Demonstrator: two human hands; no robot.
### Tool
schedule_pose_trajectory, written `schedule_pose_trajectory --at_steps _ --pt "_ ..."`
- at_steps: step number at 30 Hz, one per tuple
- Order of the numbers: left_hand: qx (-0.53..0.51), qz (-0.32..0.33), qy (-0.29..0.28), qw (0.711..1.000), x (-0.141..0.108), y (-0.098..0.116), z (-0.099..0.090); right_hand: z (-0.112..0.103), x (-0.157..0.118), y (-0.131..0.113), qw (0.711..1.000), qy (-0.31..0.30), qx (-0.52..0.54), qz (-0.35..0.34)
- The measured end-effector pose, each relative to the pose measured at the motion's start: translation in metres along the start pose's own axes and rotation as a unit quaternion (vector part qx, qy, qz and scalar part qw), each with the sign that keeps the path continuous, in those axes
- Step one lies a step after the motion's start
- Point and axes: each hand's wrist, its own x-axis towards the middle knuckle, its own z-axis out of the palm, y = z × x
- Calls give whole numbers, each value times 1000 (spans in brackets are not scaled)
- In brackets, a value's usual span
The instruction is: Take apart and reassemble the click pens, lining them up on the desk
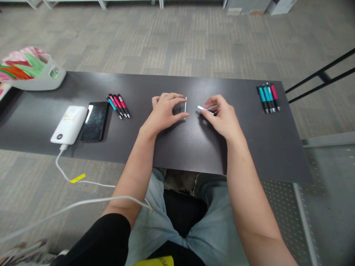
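A basket (57, 79) in the upper left holds colourful material. Centre: left hand (165, 111), fingers spread at a white stick (185, 108); right hand (224, 115) pinching a white piece (201, 108). The device's (65, 131) label (70, 116) is unreadable.

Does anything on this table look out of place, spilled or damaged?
Nothing stands out. The pens by the phone and the pens on the right lie side by side, and the thin white stick at the left hand looks straight.

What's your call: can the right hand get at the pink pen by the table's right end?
Probably yes: only tabletop and the teal pens lie between the right hand and pink pen, though the white-tipped piece in hand may hamper grasping.
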Motion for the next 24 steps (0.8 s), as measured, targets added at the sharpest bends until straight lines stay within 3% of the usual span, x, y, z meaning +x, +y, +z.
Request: schedule_pose_trajectory --at_steps 5,9,14,24 --pt "-11 -36 -2 999 -10 -30 -24 -1 0 -1 1000 7 0 6" --pt "-7 -44 -25 999 -10 -43 -19 1 1 -4 1000 11 -4 5" --pt "1 -48 -35 998 -3 -39 -8 3 1 -6 1000 24 -12 10" --pt "-10 -41 -48 998 -2 -31 -8 6 1 -8 1000 23 14 12"
